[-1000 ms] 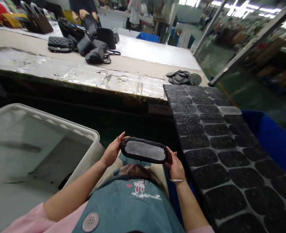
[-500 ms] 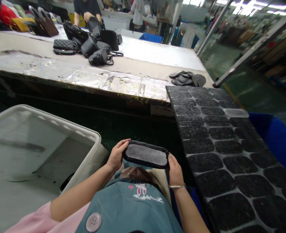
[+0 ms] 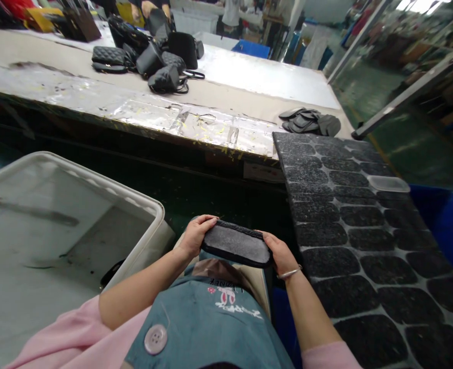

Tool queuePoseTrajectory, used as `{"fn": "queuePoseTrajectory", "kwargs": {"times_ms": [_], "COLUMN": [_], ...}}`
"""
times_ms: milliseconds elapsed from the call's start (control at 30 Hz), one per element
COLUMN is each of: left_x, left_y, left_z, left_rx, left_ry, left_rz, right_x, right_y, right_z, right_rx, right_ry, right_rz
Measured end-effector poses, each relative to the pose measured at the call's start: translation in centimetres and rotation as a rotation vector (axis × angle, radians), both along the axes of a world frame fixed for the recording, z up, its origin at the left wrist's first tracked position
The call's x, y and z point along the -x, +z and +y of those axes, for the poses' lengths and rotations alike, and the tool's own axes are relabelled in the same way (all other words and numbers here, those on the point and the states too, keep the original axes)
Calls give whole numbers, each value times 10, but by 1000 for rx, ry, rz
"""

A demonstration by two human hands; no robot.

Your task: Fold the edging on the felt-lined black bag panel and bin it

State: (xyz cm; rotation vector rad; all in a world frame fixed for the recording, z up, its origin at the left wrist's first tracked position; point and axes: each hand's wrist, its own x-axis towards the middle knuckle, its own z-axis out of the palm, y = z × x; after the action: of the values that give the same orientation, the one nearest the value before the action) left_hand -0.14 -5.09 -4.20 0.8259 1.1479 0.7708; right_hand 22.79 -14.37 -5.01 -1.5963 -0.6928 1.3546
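Note:
I hold a flat oblong grey piece with a black stitched rim [image 3: 237, 244] above my lap, one end in each hand. My left hand [image 3: 197, 234] is closed round its left end, fingers curled over the top edge. My right hand [image 3: 281, 253], with a thin bracelet at the wrist, grips the right end. To the right lies a long board [image 3: 326, 205] covered with several dark oblong pieces laid in rows. A large white plastic tub [image 3: 149, 205] stands at my left.
A long worktable [image 3: 219, 92] runs across ahead, with black quilted handbags [image 3: 149, 59] on it and a small pile of dark cut pieces [image 3: 309, 122] at its right end. Another person's hands [image 3: 153, 7] work at the far side. A clear lid [image 3: 388, 183] lies on the board; a blue bin [image 3: 447, 225] stands beyond.
My fingers have closed further over both ends of the grey piece, and it has tilted slightly and come a little lower toward my lap. The view has shifted downward.

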Motion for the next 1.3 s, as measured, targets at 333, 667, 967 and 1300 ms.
{"fn": "queuePoseTrajectory", "kwargs": {"times_ms": [333, 667, 967, 1300], "left_x": [10, -2, 36, 25], "left_y": [17, 0, 26, 17], "left_z": [28, 25, 17, 8], "left_rx": [-6, -217, -836, -994], "left_ry": [-332, -334, -842, -747], "left_rz": [49, 178, 402, 696], "right_x": [-5, 6, -14, -2], "right_y": [10, 13, 15, 15], "right_z": [18, 30, -31, -38], "right_rx": [32, -11, -238, -227], "right_ry": [117, 202, 262, 218], "right_rz": [-217, -495, -376, -328]}}
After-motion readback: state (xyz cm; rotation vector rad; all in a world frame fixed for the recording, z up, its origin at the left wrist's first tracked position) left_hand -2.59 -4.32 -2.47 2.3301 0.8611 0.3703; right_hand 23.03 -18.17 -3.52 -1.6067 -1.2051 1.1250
